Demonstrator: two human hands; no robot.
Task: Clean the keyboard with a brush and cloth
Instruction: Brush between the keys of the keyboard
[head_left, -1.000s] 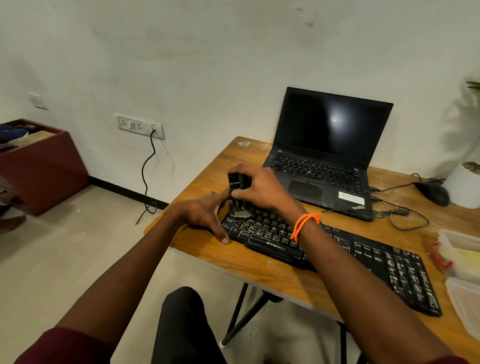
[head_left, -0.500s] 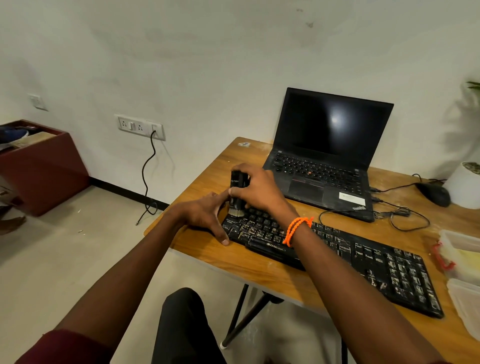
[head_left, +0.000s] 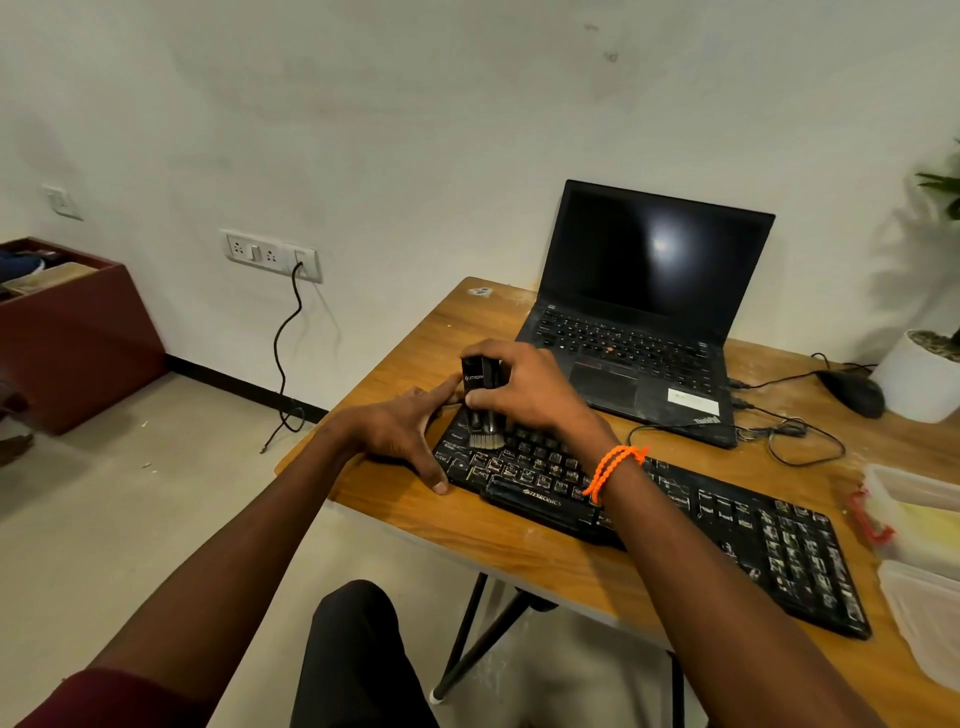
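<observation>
We hold the black brush upright in our right hand, fingers curled around it, and its bristles touch the keys at the left end of the keyboard. Our left hand lies flat with straight fingers, touching that same end of the keyboard. The keyboard sits on the wooden table, with the laptop just behind it.

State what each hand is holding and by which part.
The right hand grips the brush by its upper black body, bristles down on the keyboard. The left hand holds nothing; it braces the keyboard's left end.
</observation>
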